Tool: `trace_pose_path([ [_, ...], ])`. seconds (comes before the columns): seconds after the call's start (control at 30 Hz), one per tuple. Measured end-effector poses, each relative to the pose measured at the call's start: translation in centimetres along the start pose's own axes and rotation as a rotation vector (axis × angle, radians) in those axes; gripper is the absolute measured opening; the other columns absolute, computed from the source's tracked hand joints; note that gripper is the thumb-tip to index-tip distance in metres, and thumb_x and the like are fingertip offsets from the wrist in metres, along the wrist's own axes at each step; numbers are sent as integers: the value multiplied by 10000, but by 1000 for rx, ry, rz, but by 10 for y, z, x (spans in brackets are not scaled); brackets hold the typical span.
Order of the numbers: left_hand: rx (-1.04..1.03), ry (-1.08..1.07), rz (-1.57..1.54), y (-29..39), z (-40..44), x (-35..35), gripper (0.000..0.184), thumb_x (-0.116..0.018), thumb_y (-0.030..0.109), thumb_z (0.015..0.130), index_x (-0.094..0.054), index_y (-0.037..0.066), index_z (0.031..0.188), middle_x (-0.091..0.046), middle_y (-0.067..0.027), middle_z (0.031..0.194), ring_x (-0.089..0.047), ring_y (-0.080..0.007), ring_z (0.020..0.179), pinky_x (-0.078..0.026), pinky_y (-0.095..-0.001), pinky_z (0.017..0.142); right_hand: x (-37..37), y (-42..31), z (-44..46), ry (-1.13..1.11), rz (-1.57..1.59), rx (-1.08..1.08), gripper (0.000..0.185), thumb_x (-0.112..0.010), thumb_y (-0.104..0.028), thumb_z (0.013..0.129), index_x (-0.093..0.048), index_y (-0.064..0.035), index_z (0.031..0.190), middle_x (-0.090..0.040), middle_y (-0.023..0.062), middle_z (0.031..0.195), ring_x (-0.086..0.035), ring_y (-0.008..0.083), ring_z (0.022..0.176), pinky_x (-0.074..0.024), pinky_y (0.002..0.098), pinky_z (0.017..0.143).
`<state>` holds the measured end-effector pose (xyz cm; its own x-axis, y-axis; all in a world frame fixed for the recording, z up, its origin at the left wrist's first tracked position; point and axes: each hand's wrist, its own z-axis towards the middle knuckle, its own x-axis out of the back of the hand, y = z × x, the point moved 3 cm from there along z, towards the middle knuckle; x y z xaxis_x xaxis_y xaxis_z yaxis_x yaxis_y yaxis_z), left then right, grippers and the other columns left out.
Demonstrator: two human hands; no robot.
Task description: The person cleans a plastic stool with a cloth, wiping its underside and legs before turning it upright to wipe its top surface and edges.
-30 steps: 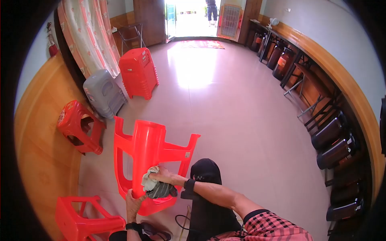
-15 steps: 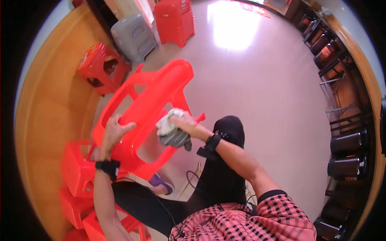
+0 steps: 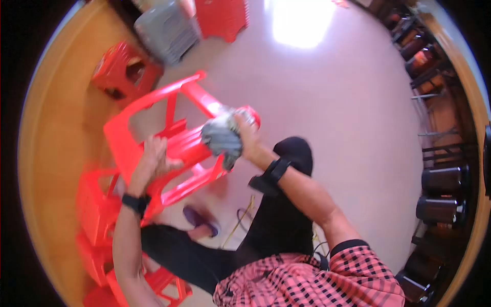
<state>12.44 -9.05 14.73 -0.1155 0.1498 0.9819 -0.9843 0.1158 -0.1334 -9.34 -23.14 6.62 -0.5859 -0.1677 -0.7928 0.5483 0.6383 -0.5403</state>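
A red plastic stool [image 3: 121, 140] is held tilted in front of my knees, its legs pointing up and away to the right. My left hand [image 3: 155, 161] grips the stool near its seat end, thumb lying along the red plastic. In my right hand [image 3: 248, 137] is a bunched grey and white cloth [image 3: 223, 135], pressed against one of the stool's legs. Motion smears the cloth's upper edge, and it covers part of the leg. Black bands sit on both wrists.
More red stools [image 3: 96, 204] are piled at my left by the wooden panel [image 3: 56, 153]. Another red stool [image 3: 125, 71], a grey stool stack [image 3: 166, 30] and a red stack [image 3: 221, 18] stand farther off. Dark containers [image 3: 444, 179] line the right wall. A purple slipper [image 3: 197, 217] lies below.
The stool has turned in my hands, so its legs and inner side show more. My right hand and the cloth have shifted slightly up, onto a leg.
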Motion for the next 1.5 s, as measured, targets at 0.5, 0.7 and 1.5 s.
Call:
trace_pose_path([
  [0.5, 418, 376, -136, 32, 19, 33, 714, -732, 255, 780, -402, 21, 1367, -423, -267, 1313, -362, -439, 1247, -283, -564, 1049, 30, 26, 24, 293, -295, -34, 284, -628, -314, 854, -643, -72, 1001, -629, 49, 904, -631, 153, 796, -534, 338, 699],
  [0.7, 1000, 305, 151, -24, -32, 10, 665, -610, 440, 882, -384, 71, 1388, -461, -238, 1296, -403, -412, 1224, -312, -561, 1014, 26, 22, 16, 391, -523, -141, 322, -631, -319, 841, -639, -43, 1007, -635, 60, 939, -629, 145, 806, -527, 330, 699],
  [1.5, 93, 390, -239, 47, 103, 42, 323, -672, 83, 686, -585, 49, 996, -550, -117, 1041, -457, -322, 1124, -289, -481, 1036, 7, -27, 4, 304, -1216, 896, 370, -697, -194, 744, -612, -47, 1073, -588, 154, 1067, -602, 319, 980, -494, 408, 866],
])
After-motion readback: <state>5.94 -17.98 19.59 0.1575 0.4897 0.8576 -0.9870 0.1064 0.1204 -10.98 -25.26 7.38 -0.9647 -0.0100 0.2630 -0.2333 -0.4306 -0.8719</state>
